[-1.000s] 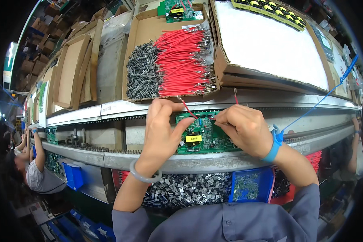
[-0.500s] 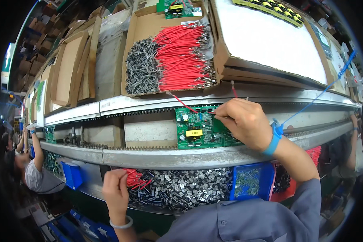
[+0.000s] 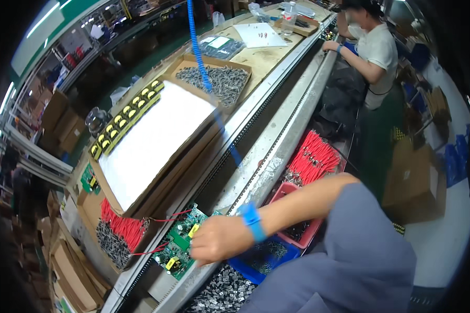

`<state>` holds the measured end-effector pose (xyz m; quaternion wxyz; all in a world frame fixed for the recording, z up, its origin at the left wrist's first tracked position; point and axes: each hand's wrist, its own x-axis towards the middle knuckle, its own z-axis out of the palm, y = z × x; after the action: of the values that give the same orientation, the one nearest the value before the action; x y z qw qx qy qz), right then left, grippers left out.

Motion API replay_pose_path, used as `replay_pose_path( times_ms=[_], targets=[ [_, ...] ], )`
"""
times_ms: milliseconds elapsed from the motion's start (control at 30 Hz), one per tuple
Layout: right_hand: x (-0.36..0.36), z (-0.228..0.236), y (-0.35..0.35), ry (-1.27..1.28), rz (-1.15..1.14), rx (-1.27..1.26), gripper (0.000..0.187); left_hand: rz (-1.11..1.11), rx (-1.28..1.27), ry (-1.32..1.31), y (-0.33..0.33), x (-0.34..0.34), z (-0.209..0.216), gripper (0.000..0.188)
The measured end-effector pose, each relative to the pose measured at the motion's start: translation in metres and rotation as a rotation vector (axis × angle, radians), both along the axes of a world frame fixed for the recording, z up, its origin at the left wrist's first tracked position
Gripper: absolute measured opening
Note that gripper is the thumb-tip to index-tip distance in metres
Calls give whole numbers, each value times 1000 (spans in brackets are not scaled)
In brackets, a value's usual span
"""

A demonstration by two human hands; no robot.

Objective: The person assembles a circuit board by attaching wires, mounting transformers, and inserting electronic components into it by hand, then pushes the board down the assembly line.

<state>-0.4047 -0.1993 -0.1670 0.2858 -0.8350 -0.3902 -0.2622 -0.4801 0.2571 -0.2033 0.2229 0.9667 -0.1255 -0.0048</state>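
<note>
My right hand [image 3: 220,240], with a blue strap [image 3: 252,221] at the wrist, lies over the near edge of a green circuit board [image 3: 181,241]. Its fingers are curled and closed; the tips are partly hidden, so I cannot make out what they hold. The board rests between the metal rails of the line and carries yellow-labelled parts and a green block. Two red wires [image 3: 159,249] stick out from it toward the far rail. My left hand is out of view.
Small metal parts [image 3: 222,291], a blue bin [image 3: 292,254] and a red bin [image 3: 314,233] lie nearside. Beyond the rail stand a box of red wires [image 3: 121,229] and a white-topped carton [image 3: 146,141] with black-yellow components. A blue coiled cord [image 3: 196,44] hangs across. A co-worker [image 3: 373,57] sits farther along.
The view has swung right along the line, bringing a co-worker into sight. My left hand has left the picture. My right hand stays at the board, now over its near edge.
</note>
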Motion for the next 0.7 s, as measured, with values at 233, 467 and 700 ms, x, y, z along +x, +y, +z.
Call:
replay_pose_path(
  times_ms=[233,467,700],
  targets=[
    [-117,28,-187,514,-814,-404,29,245,319,137,-12,2,35,24],
    [-150,-36,-271,285,-746,-649,22,-37,18,-86,-85,41,102,36],
    [-154,-53,-287,240,-829,-716,10,-26,-225,-235,-111,94,83,10]
  ],
)
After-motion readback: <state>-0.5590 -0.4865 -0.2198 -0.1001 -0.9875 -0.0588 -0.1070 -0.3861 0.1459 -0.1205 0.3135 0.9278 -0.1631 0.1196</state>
